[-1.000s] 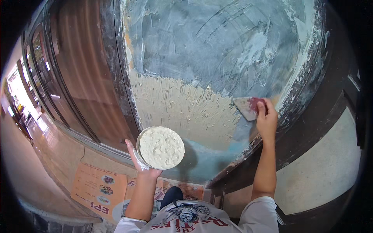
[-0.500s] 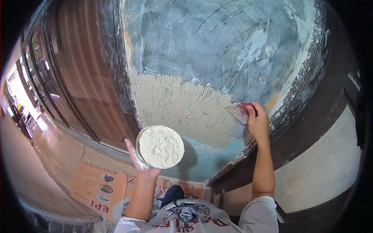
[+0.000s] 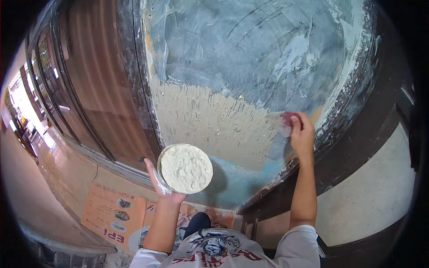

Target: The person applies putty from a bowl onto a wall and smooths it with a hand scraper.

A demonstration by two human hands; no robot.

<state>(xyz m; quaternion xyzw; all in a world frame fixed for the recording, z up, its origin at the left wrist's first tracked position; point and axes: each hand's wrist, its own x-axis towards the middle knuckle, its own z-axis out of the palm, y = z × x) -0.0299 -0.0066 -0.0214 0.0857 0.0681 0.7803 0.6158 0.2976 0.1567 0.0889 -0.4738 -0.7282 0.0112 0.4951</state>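
Note:
My left hand (image 3: 163,181) supports a round container of off-white putty (image 3: 186,169) from beneath and the side; its thumb sticks out and white smears mark the palm's edge. In my right hand (image 3: 304,136) is a putty knife (image 3: 286,123) with a dark red handle, its blade smeared and slightly blurred. The blade lies at the right edge of a beige putty layer (image 3: 210,120) on the wall. Above that layer the wall panel (image 3: 228,44) is blue-grey and streaked; a light blue strip (image 3: 237,178) shows below it.
Dark wooden trim (image 3: 344,147) borders the panel on the right. A brown door-like panel (image 3: 96,80) with dark rails stands at left. Orange printed sheets (image 3: 114,214) cover the floor near my feet. Bright daylight (image 3: 24,102) comes in at far left.
My right hand and the putty knife have moved a little right and up along the wall. The left hand and the putty container stay almost where they were.

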